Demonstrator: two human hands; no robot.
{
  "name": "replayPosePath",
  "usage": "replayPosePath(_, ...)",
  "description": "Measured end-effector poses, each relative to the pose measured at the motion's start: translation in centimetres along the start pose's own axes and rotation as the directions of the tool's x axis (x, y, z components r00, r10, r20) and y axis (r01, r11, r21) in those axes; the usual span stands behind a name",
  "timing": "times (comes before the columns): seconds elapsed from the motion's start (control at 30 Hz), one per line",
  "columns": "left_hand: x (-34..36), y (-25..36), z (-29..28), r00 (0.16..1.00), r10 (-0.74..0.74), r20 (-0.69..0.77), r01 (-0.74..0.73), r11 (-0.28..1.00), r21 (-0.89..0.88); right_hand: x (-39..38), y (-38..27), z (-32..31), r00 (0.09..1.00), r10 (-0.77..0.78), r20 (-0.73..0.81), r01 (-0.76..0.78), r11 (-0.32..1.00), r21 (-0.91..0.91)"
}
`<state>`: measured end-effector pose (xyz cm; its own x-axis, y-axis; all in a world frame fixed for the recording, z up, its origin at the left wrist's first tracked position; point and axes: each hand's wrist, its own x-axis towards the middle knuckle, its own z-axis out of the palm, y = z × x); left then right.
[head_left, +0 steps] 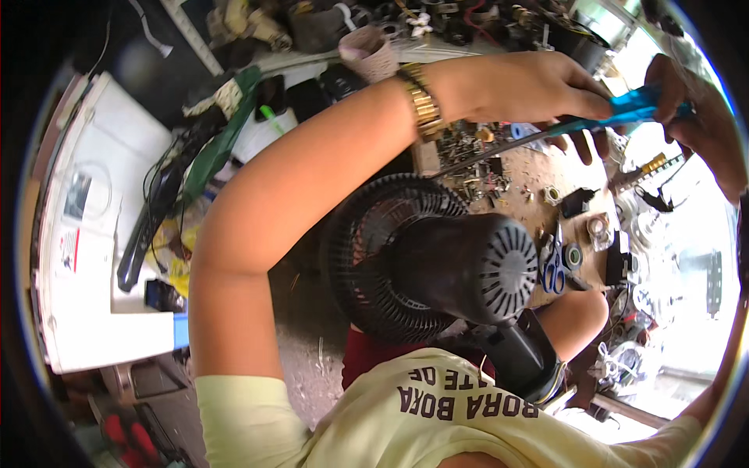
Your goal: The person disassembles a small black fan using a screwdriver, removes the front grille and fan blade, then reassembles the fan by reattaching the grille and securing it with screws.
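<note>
Gripping a blue-handled screwdriver, the left hand and right hand both close around it.

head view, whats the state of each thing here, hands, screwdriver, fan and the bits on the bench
left hand: raised, closed around the screwdriver
right hand: raised, gripping the handle end
screwdriver: blue handle, held level between both hands, shaft pointing left
fan: black, on the lap, rear grille and motor housing facing the camera, blades hidden
scissors: blue handles, lying on the bench, apparently closed
tape roll: lying flat
workbench: strewn with small metal parts
</note>
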<state>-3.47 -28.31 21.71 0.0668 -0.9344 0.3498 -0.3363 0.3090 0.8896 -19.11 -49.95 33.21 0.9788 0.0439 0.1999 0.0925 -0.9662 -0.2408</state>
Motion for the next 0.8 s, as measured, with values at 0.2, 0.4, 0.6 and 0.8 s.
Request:
replayPosePath(0.2,0.2,-0.3,1.1,0.981,0.021,-0.194,0.008,0.989,0.148,1.7,0.6,1.5,1.0,-0.005,0.014,0.004,0.999,0.047)
replayPosePath(0.4,0.9,-0.9,1.9,0.944,0.178,-0.278,-0.077,0.938,0.339,2.4,0.8,0.8,1.0,-0.007,0.007,0.007,0.999,0.04)
replayPosePath(0.6,0.5,-1.8,-0.4,0.994,0.007,-0.112,-0.021,0.992,-0.122,2.8,0.7,1.0,1.0,0.001,0.028,-0.003,0.999,0.048)
replayPosePath(0.8,-0.2,-1.7,-0.3,0.964,-0.069,-0.257,-0.001,0.965,-0.263,2.0,0.5,1.3,0.997,0.06,0.04,-0.062,0.997,0.05)
